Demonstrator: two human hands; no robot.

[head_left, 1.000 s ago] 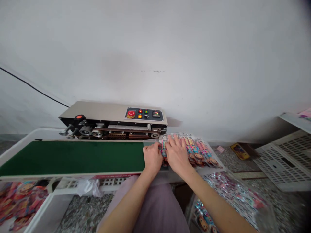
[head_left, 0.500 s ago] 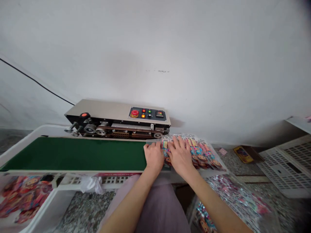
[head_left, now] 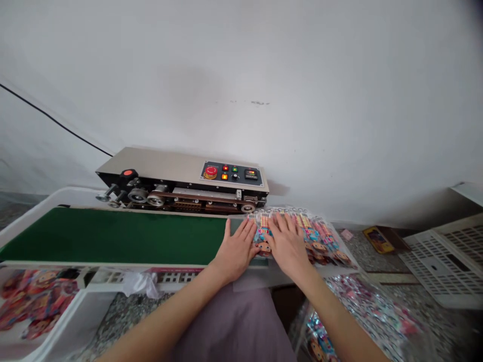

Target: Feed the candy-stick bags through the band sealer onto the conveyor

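A clear plastic bag of colourful cartoon-print items (head_left: 317, 237) lies flat at the right end of the green conveyor belt (head_left: 113, 235), beside the entry of the band sealing machine (head_left: 181, 182). My left hand (head_left: 236, 248) rests flat with fingers stretched out on the bag's left edge and the belt end. My right hand (head_left: 289, 244) lies flat, fingers spread, on top of the bag. Neither hand grips anything.
The sealer's control panel (head_left: 231, 172) shows a red button and lit lamps. A white tray with filled packets (head_left: 26, 306) sits at lower left. More filled bags (head_left: 362, 311) lie at lower right, and a white slotted crate (head_left: 449, 261) stands at far right.
My left hand has uncurled from a closed grip at the bag's edge to lying flat. The right hand stays pressed on the bag. The view shifted slightly.
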